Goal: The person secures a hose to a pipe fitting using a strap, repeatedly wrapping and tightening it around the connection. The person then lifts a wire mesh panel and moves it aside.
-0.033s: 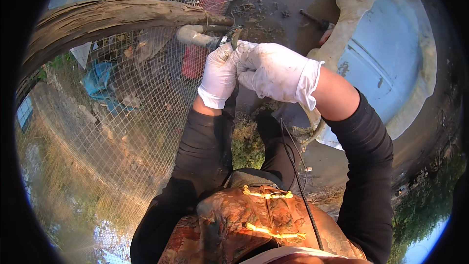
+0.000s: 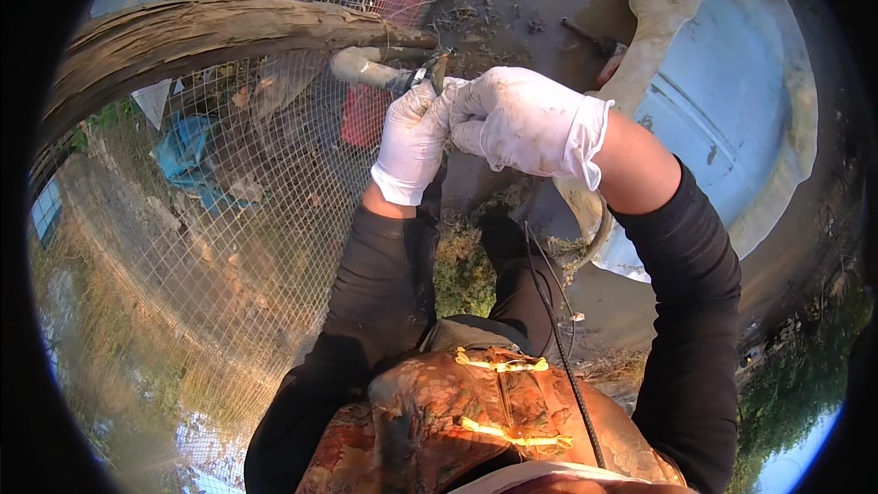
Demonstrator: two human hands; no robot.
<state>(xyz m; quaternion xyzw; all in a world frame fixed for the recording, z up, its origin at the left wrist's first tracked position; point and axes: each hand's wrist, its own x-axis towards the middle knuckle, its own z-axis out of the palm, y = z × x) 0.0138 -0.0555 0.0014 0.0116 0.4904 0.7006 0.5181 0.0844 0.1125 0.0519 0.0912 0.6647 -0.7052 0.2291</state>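
A pale curved pipe [image 2: 364,67] ends in a dark wrapped-looking band [image 2: 402,81] just ahead of my hands. My left hand [image 2: 409,142], in a white glove, closes at that end, where a dark piece [image 2: 437,68] sticks up past the fingers. What it grips is mostly hidden. Close against it, my right hand [image 2: 526,122] is also gloved in white and smudged with dirt. Its fingers are curled and pinched together beside the left fingertips. Whatever lies between them cannot be made out.
A thick wooden pole [image 2: 219,26] runs along the top of the wire mesh fence [image 2: 265,247] on the left. Blue plastic [image 2: 187,160] lies behind the mesh. A large pale-rimmed blue basin [image 2: 713,119] rests in muddy water at right. A dark cord [image 2: 553,311] hangs before me.
My right hand has shifted slightly to the right and up, its wrist and forearm moving with it. The left hand stays almost where it was.
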